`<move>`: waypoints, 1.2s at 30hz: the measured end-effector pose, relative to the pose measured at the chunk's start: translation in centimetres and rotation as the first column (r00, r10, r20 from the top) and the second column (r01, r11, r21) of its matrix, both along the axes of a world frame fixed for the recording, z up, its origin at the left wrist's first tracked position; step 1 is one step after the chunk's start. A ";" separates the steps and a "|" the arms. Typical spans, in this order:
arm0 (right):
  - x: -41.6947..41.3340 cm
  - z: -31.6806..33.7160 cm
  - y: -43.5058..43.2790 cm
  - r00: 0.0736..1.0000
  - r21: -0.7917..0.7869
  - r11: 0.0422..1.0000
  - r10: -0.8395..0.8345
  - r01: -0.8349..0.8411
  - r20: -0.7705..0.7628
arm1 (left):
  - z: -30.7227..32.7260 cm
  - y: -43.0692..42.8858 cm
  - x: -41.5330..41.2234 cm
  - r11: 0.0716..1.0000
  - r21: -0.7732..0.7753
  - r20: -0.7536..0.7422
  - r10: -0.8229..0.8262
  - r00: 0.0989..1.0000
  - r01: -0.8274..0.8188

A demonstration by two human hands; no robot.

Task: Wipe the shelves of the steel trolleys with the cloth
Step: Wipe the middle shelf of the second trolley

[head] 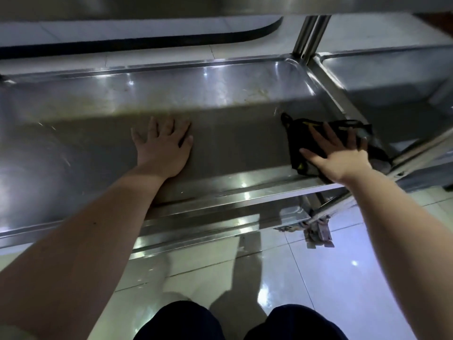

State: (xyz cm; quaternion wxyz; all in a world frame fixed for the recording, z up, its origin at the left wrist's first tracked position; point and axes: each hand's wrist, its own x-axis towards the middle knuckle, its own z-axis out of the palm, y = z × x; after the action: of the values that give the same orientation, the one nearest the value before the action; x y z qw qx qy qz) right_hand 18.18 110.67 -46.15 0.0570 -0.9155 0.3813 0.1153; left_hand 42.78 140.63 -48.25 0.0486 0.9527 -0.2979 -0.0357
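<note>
A steel trolley shelf (220, 94) with a raised rim runs across the view, its far part streaked with brownish marks. A dark cloth with yellow markings (297, 143) lies at the shelf's right end, near the front corner. My right hand (335, 153) presses flat on the cloth with its fingers spread and straight. My left hand (164, 146) rests palm down on the bare shelf in the middle, fingers straight, holding nothing.
A second steel trolley's shelf (392, 77) adjoins on the right, past the upright posts (308, 38). An upper shelf edge (220, 6) overhangs at the top. Below are a caster wheel (318, 231), a glossy tiled floor (343, 266) and my knees (179, 322).
</note>
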 end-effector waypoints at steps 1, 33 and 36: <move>1.1 -0.2 1.4 1.000 -0.018 1.000 0.013 -0.013 0.003 | 0.0 0.0 0.0 1.000 -0.001 0.001 -0.001 1.000 0.001; 11.9 -1.0 15.8 0.934 -0.040 0.939 0.343 -0.340 0.100 | 1.4 2.0 4.8 0.998 0.066 0.038 0.022 0.999 -0.024; 12.1 -1.3 16.0 0.934 -0.034 0.937 0.348 -0.346 0.082 | 0.2 2.4 5.2 0.995 0.068 0.028 0.075 0.997 -0.077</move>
State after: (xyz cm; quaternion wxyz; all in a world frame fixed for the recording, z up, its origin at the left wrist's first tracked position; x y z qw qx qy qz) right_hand 30.28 126.65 -47.41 0.0434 -0.9730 0.2119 0.0800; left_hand 48.00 143.03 -48.03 0.0133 0.9648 -0.2605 -0.0319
